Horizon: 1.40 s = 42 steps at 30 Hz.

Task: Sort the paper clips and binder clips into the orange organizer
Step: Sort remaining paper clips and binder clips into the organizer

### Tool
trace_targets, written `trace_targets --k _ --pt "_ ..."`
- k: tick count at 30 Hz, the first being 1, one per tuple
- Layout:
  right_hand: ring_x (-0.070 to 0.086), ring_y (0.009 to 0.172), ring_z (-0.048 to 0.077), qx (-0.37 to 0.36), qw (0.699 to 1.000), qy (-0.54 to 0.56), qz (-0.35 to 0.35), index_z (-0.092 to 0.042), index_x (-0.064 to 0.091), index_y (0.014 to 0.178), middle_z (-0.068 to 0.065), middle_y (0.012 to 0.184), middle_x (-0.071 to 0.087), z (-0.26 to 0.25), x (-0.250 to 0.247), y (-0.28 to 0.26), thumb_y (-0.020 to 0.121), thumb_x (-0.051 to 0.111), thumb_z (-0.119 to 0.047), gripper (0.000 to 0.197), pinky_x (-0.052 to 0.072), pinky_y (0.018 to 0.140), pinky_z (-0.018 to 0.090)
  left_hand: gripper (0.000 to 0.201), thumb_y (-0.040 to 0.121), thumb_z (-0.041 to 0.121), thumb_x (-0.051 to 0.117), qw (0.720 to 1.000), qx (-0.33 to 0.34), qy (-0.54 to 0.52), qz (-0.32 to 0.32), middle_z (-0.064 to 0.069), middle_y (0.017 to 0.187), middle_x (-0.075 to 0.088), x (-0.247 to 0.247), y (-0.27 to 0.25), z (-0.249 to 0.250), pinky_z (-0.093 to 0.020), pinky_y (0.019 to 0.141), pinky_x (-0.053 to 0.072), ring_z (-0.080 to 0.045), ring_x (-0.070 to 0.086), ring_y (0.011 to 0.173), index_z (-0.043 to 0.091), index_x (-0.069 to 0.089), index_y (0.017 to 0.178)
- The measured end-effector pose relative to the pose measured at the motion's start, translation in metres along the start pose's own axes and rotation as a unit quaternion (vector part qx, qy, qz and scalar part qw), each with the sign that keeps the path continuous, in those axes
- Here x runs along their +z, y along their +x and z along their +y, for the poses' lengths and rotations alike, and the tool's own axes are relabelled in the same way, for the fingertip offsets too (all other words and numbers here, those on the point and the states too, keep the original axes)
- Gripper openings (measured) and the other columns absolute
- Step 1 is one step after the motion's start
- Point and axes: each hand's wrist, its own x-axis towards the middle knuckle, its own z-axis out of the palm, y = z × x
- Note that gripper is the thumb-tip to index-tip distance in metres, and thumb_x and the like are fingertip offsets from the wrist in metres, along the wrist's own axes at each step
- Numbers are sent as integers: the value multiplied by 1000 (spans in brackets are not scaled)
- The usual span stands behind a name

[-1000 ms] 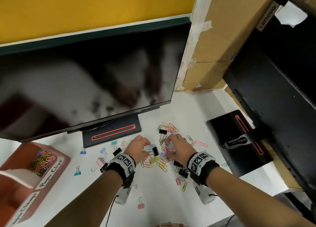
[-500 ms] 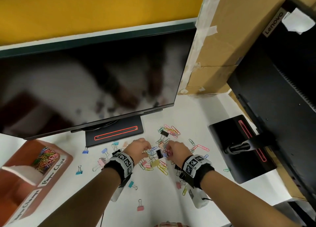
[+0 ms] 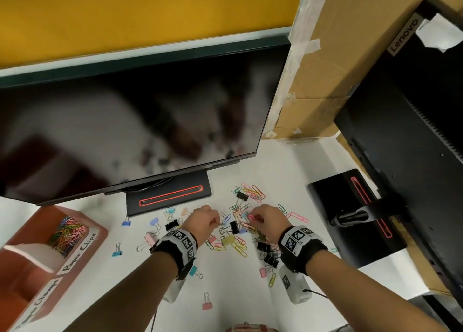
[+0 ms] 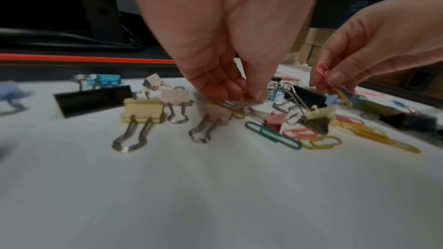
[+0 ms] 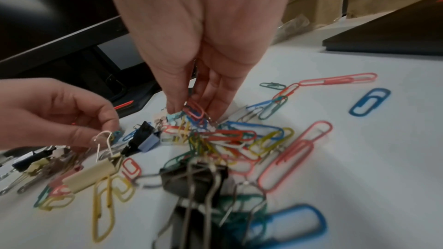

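- Lying nearest the person, behind both wrists, a pink binder clip (image 3: pixel 207 303) with folded wire handles rests alone on the smooth white tabletop (image 3: pixel 233 299).
- Between the two hands sits a tangled heap of glossy, plastic-coated wire paper clips (image 5: pixel 230 139) mixed with boxy black and pastel binder clips (image 4: pixel 143 111).
- The left hand (image 3: pixel 203 220) points fingers-down, thumb and fingertips pinching the thin silver wire handle of a binder clip.
- The right hand (image 3: pixel 268 217), also fingers-down over the heap, pinches a looped pink paper clip (image 4: pixel 321 70) between thumb and forefinger.
- Well to the left of the left hand, the orange organizer (image 3: pixel 99 234) holds a bright bundle of paper clips in its far compartment, labelled "Paper Clips".
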Motion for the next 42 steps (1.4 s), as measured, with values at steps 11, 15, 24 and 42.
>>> trace_targets --k 11,15,24,42 --pt "59 90 30 -32 997 1 73 -7 70 102 16 105 57 -2 -39 39 83 67 -13 20 41 81 24 41 85 22 64 991 -47 -123 7 9 80 63 -13 7 18 -21 74 48 -9 57 74 27 47 122" --pt "57 98 30 -13 998 -51 36 -6 68 100 13 117 49 -2 -36 57 84 64 -14 18 44 90 28 45 84 21 65 993 -76 -93 -12 1 90 69 -4 11 24 -28 78 54 -17 64 84 24 46 125" --pt "57 99 29 55 990 -127 -39 -10 60 102 11 109 60 -1 -25 66 88 52 -12 17 42 79 30 17 89 24 58 998 -60 -15 7 -3 106 58 -4 23 12 -33 87 49 -21 57 100 18 63 104" --pt "59 94 28 75 978 -176 -86 -1 63 102 15 109 61 -4 -15 46 92 49 -13 20 38 72 27 21 93 12 49 997 -59 51 -27 -9 119 51 1 27 16 -33 94 44 -26 48 111 12 55 113"
